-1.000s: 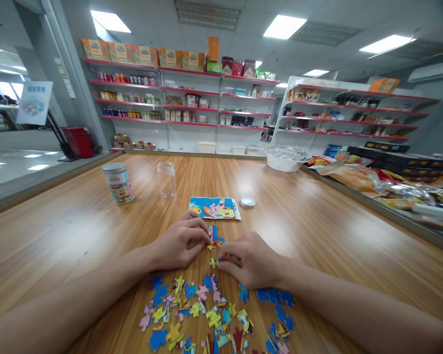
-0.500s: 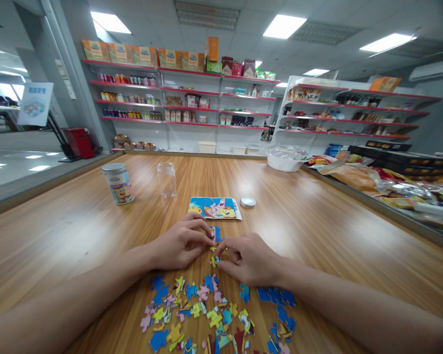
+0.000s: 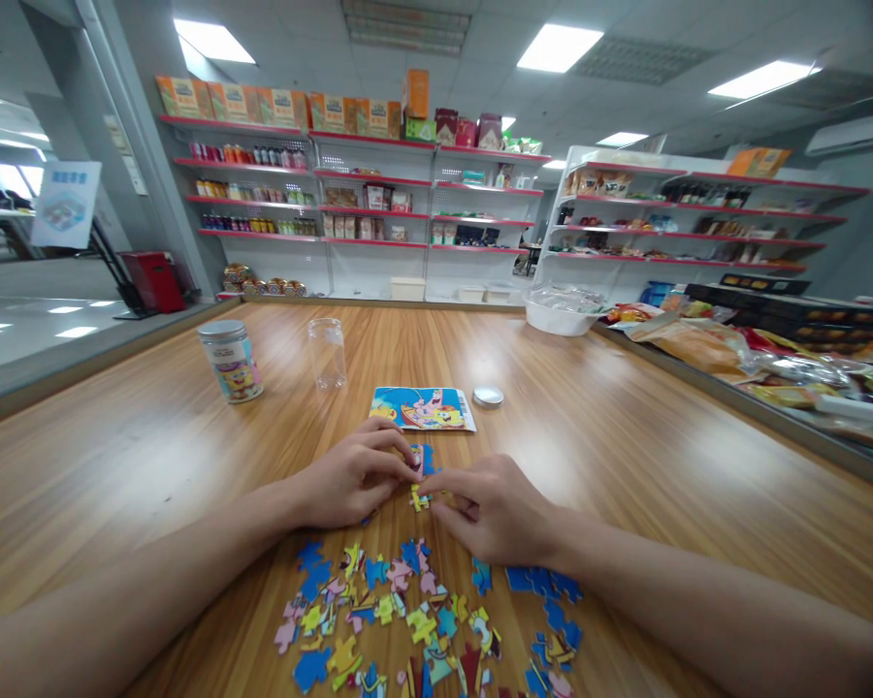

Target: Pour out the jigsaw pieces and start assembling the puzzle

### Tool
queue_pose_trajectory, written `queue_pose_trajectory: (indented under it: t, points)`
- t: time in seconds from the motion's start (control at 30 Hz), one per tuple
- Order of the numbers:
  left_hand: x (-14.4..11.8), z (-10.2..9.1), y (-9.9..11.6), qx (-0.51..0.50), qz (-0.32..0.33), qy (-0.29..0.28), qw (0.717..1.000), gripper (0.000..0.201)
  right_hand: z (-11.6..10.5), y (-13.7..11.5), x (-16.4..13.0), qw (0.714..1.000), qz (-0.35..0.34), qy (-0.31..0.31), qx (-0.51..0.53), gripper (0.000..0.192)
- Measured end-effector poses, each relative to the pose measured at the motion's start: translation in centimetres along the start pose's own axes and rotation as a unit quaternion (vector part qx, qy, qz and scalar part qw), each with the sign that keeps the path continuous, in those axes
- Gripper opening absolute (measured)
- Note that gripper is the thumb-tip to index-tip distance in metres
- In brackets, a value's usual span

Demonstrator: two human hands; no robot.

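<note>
Canister (image 3: 231,364) with a printed label stands at left, then a clear jar (image 3: 327,354). Next, the left hand (image 3: 360,475) curls with fingertips at a small puzzle cluster (image 3: 428,457); whether they pinch it, I cannot tell. A picture card (image 3: 423,408) lies beyond the cluster, loose pieces (image 3: 385,609) on the near side. Rightmost, the right hand (image 3: 491,509), index finger and thumb apart, touches a yellow piece (image 3: 417,500) at the cluster's near edge. Pressing it while misaligned could bend it; a sideways push could split the cluster.
</note>
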State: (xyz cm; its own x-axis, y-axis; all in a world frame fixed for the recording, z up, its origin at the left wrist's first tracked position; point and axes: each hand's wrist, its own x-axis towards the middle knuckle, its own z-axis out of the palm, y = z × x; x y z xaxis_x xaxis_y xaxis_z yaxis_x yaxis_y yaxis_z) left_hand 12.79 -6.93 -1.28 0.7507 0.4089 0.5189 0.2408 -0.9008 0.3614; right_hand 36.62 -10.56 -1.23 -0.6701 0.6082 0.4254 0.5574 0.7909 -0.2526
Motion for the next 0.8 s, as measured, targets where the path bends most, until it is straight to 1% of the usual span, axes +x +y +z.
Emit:
queue_pose_trajectory:
  t: [0.1,0.23,0.43,0.67,0.8]
  points:
    - [-0.12,-0.14,-0.37,-0.001,-0.005,-0.004,1.000,0.032,-0.09,-0.02,-0.12,0.999,-0.044,0.005,-0.003,0.031]
    - [-0.29,-0.20,-0.58,0.001,-0.007,-0.012,1.000,0.035,-0.33,-0.08,-0.05,0.998,-0.061,-0.009,-0.025,0.037]
    - [-0.28,-0.05,-0.51,0.006,-0.007,-0.004,1.000,0.036,-0.39,-0.05,-0.01,0.998,-0.049,-0.027,-0.016,0.043]
    - [-0.30,0.01,-0.60,0.009,-0.012,-0.001,1.000,0.037,-0.40,-0.19,0.03,0.999,-0.037,-0.038,0.009,0.043]
    - [-0.29,0.03,-0.63,0.011,-0.008,0.002,1.000,0.036,-0.50,-0.32,0.01,0.999,-0.018,-0.046,0.010,0.043]
